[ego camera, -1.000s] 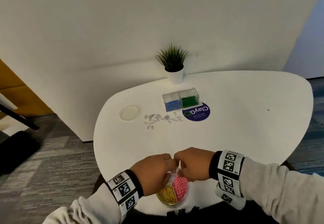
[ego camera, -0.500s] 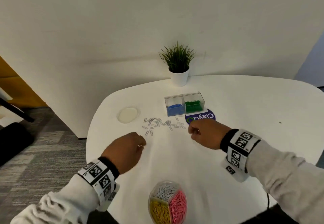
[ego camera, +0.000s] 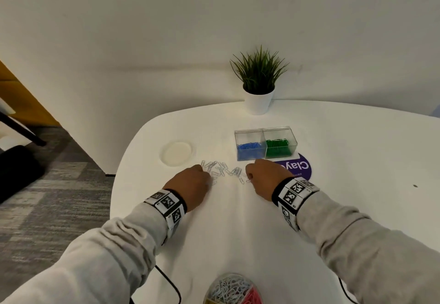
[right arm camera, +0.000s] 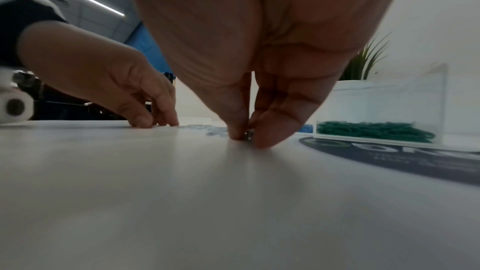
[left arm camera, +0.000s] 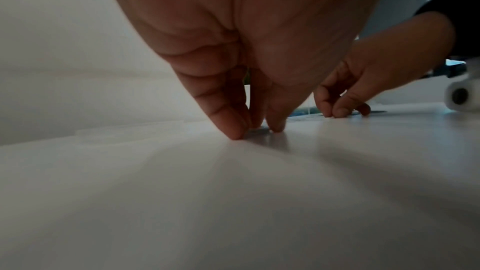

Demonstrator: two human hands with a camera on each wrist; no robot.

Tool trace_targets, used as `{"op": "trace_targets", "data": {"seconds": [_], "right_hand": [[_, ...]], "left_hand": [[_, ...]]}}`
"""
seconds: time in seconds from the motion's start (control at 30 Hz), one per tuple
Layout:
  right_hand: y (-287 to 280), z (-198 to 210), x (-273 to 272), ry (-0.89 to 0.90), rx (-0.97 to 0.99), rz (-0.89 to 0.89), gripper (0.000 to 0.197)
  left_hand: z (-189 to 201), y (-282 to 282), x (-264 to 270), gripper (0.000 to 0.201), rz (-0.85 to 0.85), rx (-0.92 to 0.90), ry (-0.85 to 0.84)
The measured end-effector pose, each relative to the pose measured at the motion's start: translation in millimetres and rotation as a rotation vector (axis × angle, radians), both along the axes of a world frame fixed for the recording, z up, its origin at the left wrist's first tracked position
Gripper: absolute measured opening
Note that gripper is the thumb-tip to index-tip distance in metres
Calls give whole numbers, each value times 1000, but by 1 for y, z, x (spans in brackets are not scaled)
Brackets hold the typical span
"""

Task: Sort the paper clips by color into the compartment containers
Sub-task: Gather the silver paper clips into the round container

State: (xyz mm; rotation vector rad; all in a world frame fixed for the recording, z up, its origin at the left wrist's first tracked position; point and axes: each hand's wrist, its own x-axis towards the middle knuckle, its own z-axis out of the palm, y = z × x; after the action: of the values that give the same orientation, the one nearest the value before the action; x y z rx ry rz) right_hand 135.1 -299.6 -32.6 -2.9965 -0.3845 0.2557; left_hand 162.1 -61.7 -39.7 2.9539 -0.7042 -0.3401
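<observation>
**Inspector:** Containers on the worktop?

**Assistant:** Two. One clear rectangular box with two compartments stands near the far side: blue clips fill the left compartment, green clips the right. One round container sits at the near edge, cut off by the frame; three sections show, holding pale, yellow and pink clips.

**Inspector:** Loose stock?

**Assistant:** One scatter of pale paper clips lies on the worktop just in front of the clear box, between the two hands. They overlap and are too small to count exactly.

**Inspector:** Left hand?

**Assistant:** The left hand is at the left end of the scatter. Its fingertips are bunched and pressed to the surface. Whether the grip has a clip, I cannot tell.

**Inspector:** Right hand?

**Assistant:** The right hand is at the right end of the scatter. In the right wrist view, thumb and forefinger are pinched almost together on a small clip at the surface.

**Inspector:** Other items?

**Assistant:** One round white lid left of the scatter, one potted plant at the far edge, one purple round sticker beside the clear box.
</observation>
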Motion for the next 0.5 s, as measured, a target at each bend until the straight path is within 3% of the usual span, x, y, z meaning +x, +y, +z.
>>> {"op": "trace_targets", "data": {"seconds": [0.1,0.17,0.27,0.33,0.4,0.5], "right_hand": [[1,4,-2,32,45,-15,13],[-3,7,-1,73,205,-129,15],[-17,12,0,162,810,-465,12],[-26,19,-3,270,1423,-684,13],[-35,25,-8,383,1952,-805,14],[-44,25,-9,443,2245,-916,15]], "left_hand": [[-3,0,-3,20,-34,68,-90],[0,-1,-5,18,-36,59,-117],[6,7,0,11,38,-71,-46],[9,17,6,9,179,-260,20],[15,23,10,13,350,-566,144],[29,27,10,18,660,-1190,526]]}}
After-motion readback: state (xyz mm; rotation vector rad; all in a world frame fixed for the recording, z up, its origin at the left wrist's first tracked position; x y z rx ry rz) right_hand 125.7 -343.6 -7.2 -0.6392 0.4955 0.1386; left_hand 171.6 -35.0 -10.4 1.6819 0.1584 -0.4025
